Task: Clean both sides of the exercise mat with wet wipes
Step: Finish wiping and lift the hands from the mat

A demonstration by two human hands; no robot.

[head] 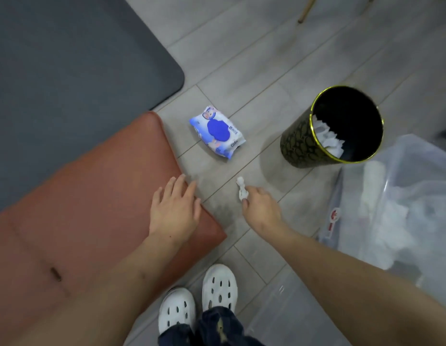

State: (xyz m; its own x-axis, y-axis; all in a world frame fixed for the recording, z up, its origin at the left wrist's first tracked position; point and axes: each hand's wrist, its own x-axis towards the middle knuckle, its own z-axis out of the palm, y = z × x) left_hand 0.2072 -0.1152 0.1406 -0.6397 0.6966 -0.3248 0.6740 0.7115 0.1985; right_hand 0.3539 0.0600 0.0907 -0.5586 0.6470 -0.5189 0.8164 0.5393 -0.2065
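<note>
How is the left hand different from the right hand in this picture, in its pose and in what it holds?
The left hand lies flat with straight fingers on the corner of the red mat; the right hand is in the air above the floor. The left hand holds nothing; the right hand pinches a crumpled wipe. Both are bare and reach forward.

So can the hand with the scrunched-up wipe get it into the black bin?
Probably yes. The right hand pinches the wipe, and only bare floor lies between it and the open-topped bin.
</note>
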